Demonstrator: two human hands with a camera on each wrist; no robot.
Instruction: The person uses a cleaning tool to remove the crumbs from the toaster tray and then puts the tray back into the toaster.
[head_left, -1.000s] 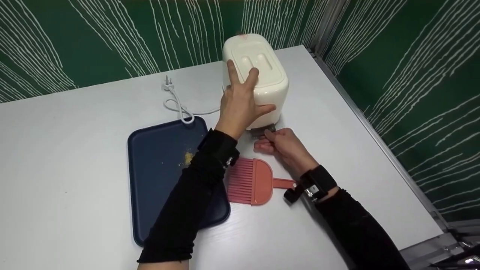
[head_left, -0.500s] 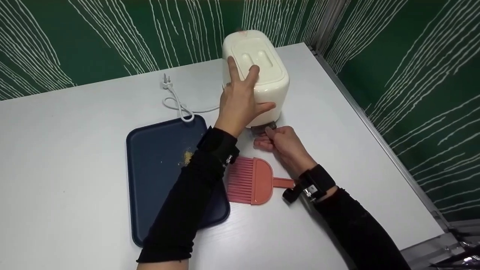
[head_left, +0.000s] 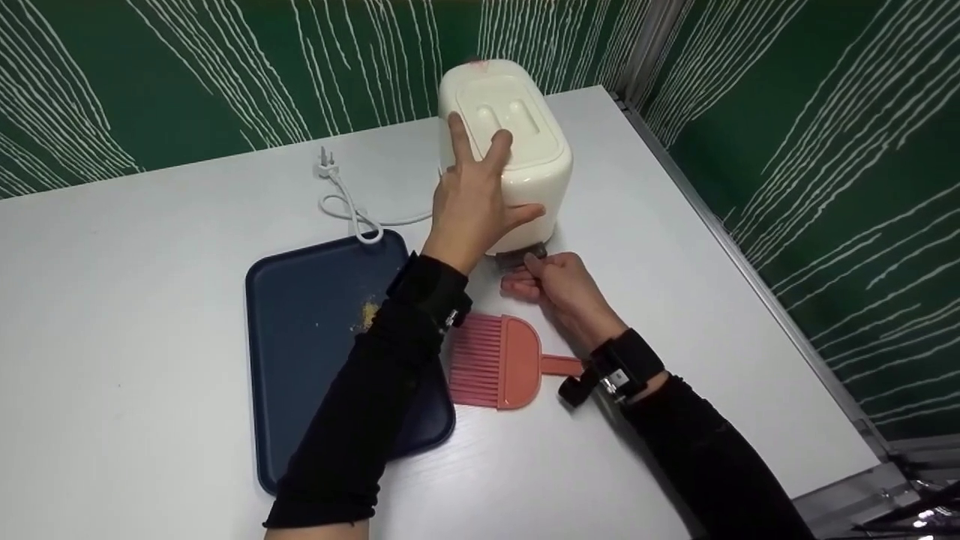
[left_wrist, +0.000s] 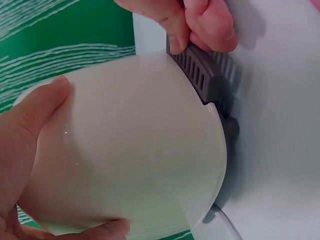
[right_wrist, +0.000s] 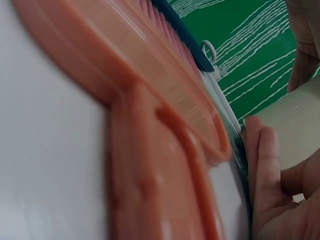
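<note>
A white toaster [head_left: 551, 184] stands at the back of the table, with a flat cover on top. My left hand [head_left: 469, 199] rests spread over its near left corner, two straight fingers on the cover and the thumb along the front face. Low on the near end juts a dark grey slotted crumb tray [left_wrist: 202, 75], partly out from the base. My right hand [head_left: 574, 292] pinches its edge between thumb and curled fingers. Part of the tray lies hidden under the toaster.
A dark blue tray [head_left: 300, 360] with yellowish crumbs [head_left: 368, 315] lies left, partly under my left sleeve. An orange brush [head_left: 519, 364] lies beside it, its handle close below my right wrist. The white cord and plug [head_left: 326, 165] lie behind. Green walls [head_left: 225, 67] border the table.
The head view has shifted slightly. Both hands keep their places on the toaster and the crumb tray, with no clear movement of either thing.
</note>
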